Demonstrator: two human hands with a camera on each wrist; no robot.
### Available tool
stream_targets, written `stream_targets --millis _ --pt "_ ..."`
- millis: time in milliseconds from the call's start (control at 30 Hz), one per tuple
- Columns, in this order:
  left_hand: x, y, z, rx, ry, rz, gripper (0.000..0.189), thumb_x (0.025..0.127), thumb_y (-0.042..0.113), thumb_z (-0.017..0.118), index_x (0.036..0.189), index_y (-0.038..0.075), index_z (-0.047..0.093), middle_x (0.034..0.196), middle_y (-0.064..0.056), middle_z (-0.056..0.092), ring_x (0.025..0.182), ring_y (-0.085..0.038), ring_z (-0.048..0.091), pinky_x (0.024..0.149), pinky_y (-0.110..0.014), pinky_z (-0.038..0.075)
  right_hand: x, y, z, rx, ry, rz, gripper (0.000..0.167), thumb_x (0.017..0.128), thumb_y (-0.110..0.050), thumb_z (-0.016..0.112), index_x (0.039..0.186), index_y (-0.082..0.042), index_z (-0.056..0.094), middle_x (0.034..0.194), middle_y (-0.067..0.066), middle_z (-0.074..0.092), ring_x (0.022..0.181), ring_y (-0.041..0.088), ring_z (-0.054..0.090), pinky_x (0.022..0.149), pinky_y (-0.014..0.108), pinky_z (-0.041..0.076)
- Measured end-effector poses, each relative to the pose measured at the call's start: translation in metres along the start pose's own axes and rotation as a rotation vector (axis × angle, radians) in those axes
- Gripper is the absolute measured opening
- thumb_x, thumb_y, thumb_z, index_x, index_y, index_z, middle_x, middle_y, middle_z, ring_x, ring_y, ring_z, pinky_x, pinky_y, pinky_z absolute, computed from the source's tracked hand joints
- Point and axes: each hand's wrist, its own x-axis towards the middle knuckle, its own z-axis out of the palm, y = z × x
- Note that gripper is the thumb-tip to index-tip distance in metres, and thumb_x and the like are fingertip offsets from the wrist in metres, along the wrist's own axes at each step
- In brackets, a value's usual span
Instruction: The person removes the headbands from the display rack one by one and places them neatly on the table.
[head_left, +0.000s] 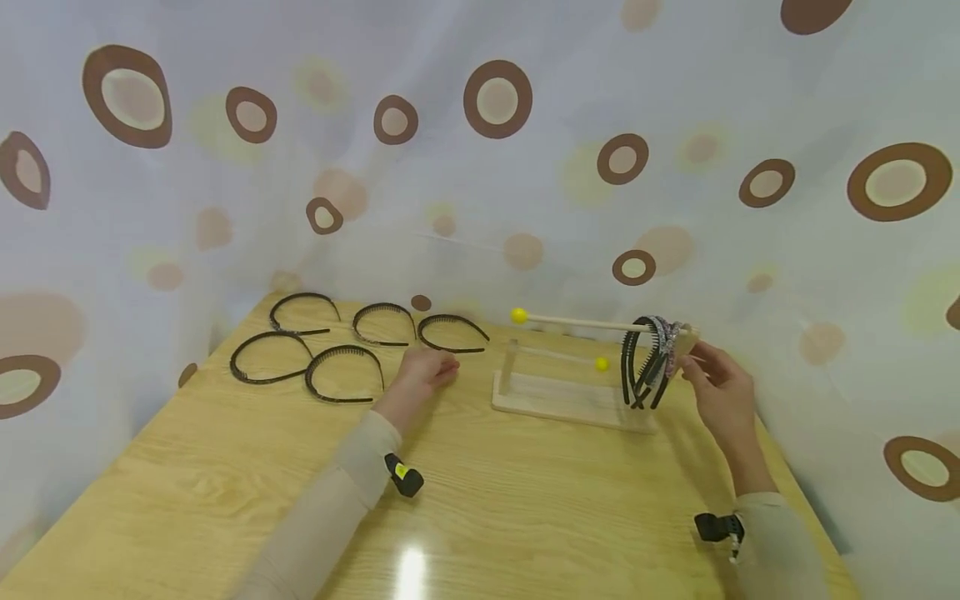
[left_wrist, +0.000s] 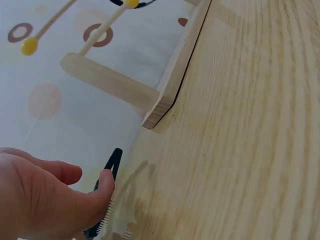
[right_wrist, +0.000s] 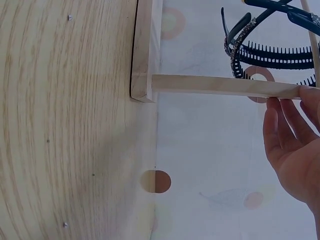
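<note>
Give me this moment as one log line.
left hand: beside black, curved, toothed headband | right hand: holds upright of pale wooden two-rod rack | glittery black headbands: hung on yellow-tipped upper rod

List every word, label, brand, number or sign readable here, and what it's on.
None readable in any view.
Headbands, wooden rack: no lettering visible.
Patterned backdrop: only circles and spots.
Black wrist devices, including the left one's yellow patch: too small to tell whether anything is printed.
</note>
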Motion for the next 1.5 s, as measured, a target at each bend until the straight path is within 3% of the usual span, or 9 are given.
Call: stream_targets --millis 200,300,467,667,767,967,1133,1267,1500 --pt "-0.016 0.019 -0.012 0.107 -0.086 0.093 0.063 0.102 -0.004 0.053 0.157 -0.009 0.022 0.151 -0.029 0.038 0.125 -0.036 0.056 0.101 -0.037 0.050 0.003 -0.002 0.011 0.010 0.001 -0.027 0.041 0.100 -0.018 0.068 0.137 -0.001 0.062 0.121 0.008 0.070 0.094 0.002 0.067 0.080 0.015 0.052" --pt "-0.031 0.030 -0.006 0.155 -0.124 0.145 0.060 0.105 0.004 0.055 0.158 -0.002 0.029 0.150 -0.024 0.045 0.124 -0.035 0.057 0.100 -0.038 0.051 0.003 -0.004 0.015 0.007 0.000 -0.032 0.040 0.101 -0.021 0.068 0.137 -0.004 0.064 0.123 0.012 0.069 0.094 0.004 0.068 0.081 0.015 0.052" --pt "-0.064 0.040 0.024 0.394 -0.214 0.324 0.029 0.105 0.015 0.057 0.132 0.004 0.061 0.120 -0.016 0.068 0.106 -0.032 0.066 0.091 -0.042 0.055 0.002 -0.007 0.016 0.010 0.013 -0.029 0.039 0.101 -0.019 0.068 0.136 -0.003 0.064 0.124 0.015 0.069 0.095 0.001 0.066 0.081 0.015 0.052" --pt "-0.099 0.033 0.067 0.739 -0.468 0.548 0.024 0.105 0.026 0.058 0.120 0.011 0.069 0.103 -0.004 0.071 0.092 -0.020 0.069 0.079 -0.037 0.056 0.002 -0.009 0.018 0.021 0.002 -0.045 0.037 0.101 -0.011 0.066 0.135 0.004 0.061 0.125 0.021 0.066 0.094 0.000 0.065 0.082 0.015 0.052" --pt "-0.102 0.020 0.092 0.822 -0.512 0.597 0.024 0.105 0.029 0.058 0.120 0.014 0.070 0.103 0.004 0.070 0.091 -0.013 0.067 0.076 -0.033 0.056 0.001 -0.013 0.020 0.015 -0.001 -0.059 0.038 0.101 -0.012 0.066 0.135 0.004 0.062 0.127 0.024 0.065 0.095 0.000 0.065 0.082 0.015 0.052" --pt "-0.092 -0.005 0.143 0.860 -0.490 0.586 0.032 0.106 0.033 0.057 0.125 0.011 0.070 0.109 0.006 0.068 0.101 -0.013 0.062 0.084 -0.033 0.053 -0.003 -0.029 0.027 0.009 -0.010 -0.053 0.038 0.101 -0.013 0.066 0.135 0.003 0.062 0.129 0.024 0.064 0.100 0.003 0.064 0.083 0.016 0.053" --pt "-0.085 -0.013 0.173 0.716 -0.370 0.410 0.047 0.105 0.049 0.053 0.123 0.010 0.071 0.107 0.000 0.069 0.093 -0.016 0.061 0.082 -0.039 0.051 0.002 -0.020 0.037 0.012 -0.007 -0.088 0.037 0.101 -0.017 0.068 0.133 0.000 0.065 0.127 0.020 0.066 0.100 0.004 0.065 0.083 0.018 0.054" --pt "-0.082 -0.015 0.187 0.609 -0.267 0.330 0.049 0.105 0.051 0.052 0.108 0.008 0.074 0.097 -0.004 0.072 0.079 -0.018 0.056 0.074 -0.040 0.048 0.002 -0.022 0.045 0.041 -0.020 -0.094 0.036 0.100 -0.017 0.069 0.132 0.000 0.066 0.126 0.020 0.066 0.097 0.005 0.066 0.082 0.019 0.054" --pt "-0.075 -0.018 0.194 0.474 -0.214 0.364 0.030 0.102 0.037 0.065 0.112 0.011 0.076 0.094 0.005 0.067 0.089 -0.016 0.065 0.076 -0.036 0.055 0.002 -0.024 0.056 0.044 -0.028 -0.111 0.035 0.100 -0.013 0.069 0.132 0.001 0.066 0.123 0.022 0.067 0.096 0.005 0.067 0.080 0.018 0.054"
